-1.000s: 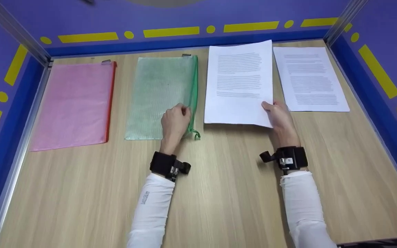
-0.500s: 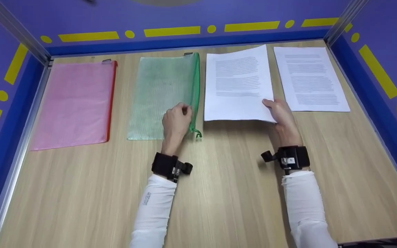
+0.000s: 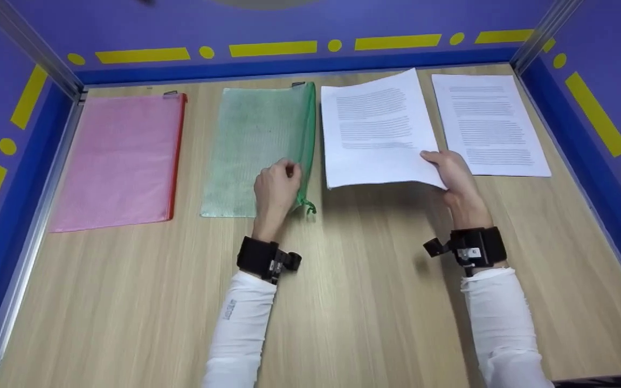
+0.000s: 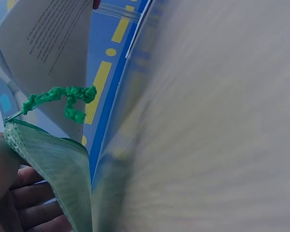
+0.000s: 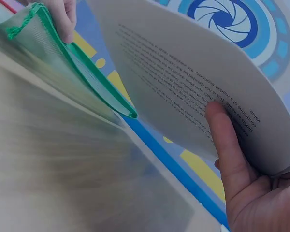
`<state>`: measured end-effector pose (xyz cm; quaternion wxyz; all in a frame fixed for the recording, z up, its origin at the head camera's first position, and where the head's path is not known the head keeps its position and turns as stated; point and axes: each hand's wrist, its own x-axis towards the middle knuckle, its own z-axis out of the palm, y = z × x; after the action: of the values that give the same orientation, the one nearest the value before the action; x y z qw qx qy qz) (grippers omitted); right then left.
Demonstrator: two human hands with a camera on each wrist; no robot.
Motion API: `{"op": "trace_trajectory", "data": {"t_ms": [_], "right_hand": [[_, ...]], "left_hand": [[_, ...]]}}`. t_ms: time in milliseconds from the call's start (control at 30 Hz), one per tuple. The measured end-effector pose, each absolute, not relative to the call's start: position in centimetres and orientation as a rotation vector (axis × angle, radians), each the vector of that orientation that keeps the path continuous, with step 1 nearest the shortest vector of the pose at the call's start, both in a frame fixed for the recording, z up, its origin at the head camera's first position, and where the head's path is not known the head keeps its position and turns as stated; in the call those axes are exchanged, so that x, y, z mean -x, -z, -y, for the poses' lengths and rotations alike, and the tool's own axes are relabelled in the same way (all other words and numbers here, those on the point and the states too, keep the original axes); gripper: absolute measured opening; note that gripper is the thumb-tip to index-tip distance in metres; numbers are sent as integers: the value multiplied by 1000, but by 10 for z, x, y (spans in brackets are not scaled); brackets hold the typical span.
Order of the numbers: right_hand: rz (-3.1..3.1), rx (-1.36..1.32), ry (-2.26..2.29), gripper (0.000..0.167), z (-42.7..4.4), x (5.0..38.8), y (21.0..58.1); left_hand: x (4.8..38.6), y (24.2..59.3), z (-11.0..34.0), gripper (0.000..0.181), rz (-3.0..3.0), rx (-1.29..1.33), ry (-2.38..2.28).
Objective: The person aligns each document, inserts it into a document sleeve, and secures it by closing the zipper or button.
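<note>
A green mesh zip pouch (image 3: 256, 134) lies left of centre, its zipper edge lifted and parted. My left hand (image 3: 278, 188) pinches that edge near the lower right corner, beside a green cord pull (image 4: 60, 96). Just right of the pouch, my right hand (image 3: 461, 183) grips a bent stack of printed sheets (image 3: 375, 129) at its lower right, thumb on top. The stack is raised off the table, casting a shadow, and stands apart from the pouch. In the right wrist view the pouch mouth (image 5: 87, 72) gapes beside the sheets (image 5: 183, 72).
A pink pouch with a red zipper (image 3: 122, 161) lies flat at the left. Another printed stack (image 3: 491, 124) lies at the far right. Purple and blue panels (image 3: 273, 70) border the back and sides of the wooden table (image 3: 364, 312).
My right hand has shifted slightly right, and the sheets have tilted and bent more. The left hand keeps its pinch, while the pouch's zipper edge has risen a little since the earliest frame.
</note>
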<state>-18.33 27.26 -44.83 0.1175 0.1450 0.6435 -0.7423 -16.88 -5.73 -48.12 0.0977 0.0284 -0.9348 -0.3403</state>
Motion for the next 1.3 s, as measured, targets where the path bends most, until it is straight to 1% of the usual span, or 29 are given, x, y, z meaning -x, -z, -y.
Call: {"op": "trace_trajectory", "data": {"t_ms": [233,567,867,1300], "right_hand": [[-1826,-368,2147,22,-276,185,434],[-1883,-387,2099,23,-274,188,420],[-1917,-351,2039,35,-271,183,415],[-1911,-378,2007,22,-269,183,420]], "left_hand": [[169,480,57,25,2777,-69,1004],[169,482,57,25,2788,-74,997],[168,482,58,26,2755,-53,992],[168,482,58,25,2761,-42,983]]}}
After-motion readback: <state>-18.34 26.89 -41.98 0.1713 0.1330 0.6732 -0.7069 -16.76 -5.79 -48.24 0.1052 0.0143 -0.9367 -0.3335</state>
